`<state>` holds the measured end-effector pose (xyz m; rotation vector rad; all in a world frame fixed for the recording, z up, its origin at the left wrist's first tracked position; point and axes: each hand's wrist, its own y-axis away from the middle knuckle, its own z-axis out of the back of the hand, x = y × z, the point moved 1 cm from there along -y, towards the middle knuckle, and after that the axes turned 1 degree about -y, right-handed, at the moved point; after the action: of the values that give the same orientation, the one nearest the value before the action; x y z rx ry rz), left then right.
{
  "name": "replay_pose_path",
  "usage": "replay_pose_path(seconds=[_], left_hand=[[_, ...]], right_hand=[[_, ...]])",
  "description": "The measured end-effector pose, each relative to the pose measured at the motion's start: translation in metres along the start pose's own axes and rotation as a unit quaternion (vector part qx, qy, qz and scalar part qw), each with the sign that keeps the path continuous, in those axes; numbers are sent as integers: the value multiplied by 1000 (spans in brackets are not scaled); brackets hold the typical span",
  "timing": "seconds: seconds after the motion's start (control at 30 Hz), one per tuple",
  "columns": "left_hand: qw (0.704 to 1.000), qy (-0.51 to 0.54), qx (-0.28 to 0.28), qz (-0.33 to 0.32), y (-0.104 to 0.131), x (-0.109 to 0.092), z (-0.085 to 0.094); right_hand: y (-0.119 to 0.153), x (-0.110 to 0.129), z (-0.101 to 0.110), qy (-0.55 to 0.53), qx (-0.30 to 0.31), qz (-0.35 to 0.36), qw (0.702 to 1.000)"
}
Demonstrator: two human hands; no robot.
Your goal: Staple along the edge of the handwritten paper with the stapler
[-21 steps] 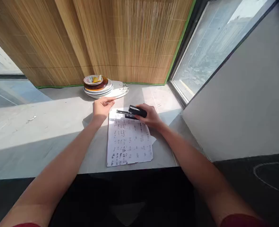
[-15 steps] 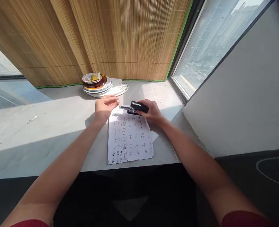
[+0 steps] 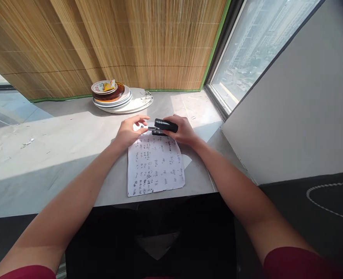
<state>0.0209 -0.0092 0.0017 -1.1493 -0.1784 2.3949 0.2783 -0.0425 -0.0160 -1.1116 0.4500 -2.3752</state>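
Note:
A black stapler (image 3: 166, 125) is held in my right hand (image 3: 183, 131), its fingers wrapped around the back end. The stapler's top is raised, and a thin metal part sticks out to the left between top and base. My left hand (image 3: 129, 131) is at that metal part's tip, thumb touching or very near it, the other fingers curved above. Under the hands and stapler lies a white sheet of paper (image 3: 156, 166) covered in handwriting, near the counter's front edge.
Stacked plates (image 3: 113, 97) with a small yellow packet (image 3: 109, 86) on top stand at the back, left of centre. Small bits (image 3: 28, 143) lie on the counter (image 3: 57, 135) at the left. A bamboo blind (image 3: 116, 42) hangs behind; a window and grey wall (image 3: 299, 104) are at the right.
My left thumb has come to the metal part of the stapler, where a gap was before. The whole view has shifted slightly, with things appearing further left and higher.

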Motion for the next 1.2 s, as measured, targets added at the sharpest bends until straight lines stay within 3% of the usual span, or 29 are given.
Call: replay_pose_path(seconds=[0.23, 0.37, 0.5, 0.63, 0.9, 1.0, 1.1, 1.2], left_hand=[[998, -3, 56, 11, 0, 5, -2], [999, -2, 30, -9, 1, 2, 1], [997, -5, -13, -71, 1, -1, 7], [993, 22, -13, -118, 2, -5, 12], [992, 27, 20, -123, 10, -25, -9], [995, 20, 4, -99, 8, -27, -11], [996, 7, -16, -89, 6, -24, -13], [987, -61, 86, -118, 7, -17, -21]], right_hand=[[0, 1, -1, -3, 3, 11, 1000], [0, 1, 2, -26, -4, 10, 1000], [1, -7, 14, -55, -23, -7, 998], [2, -12, 27, -90, -36, 8, 995], [4, 17, 13, -64, 29, 50, 996], [5, 19, 14, -64, 8, 24, 998], [3, 11, 25, -52, -52, -9, 997], [1, -4, 41, 0, -128, -47, 991]])
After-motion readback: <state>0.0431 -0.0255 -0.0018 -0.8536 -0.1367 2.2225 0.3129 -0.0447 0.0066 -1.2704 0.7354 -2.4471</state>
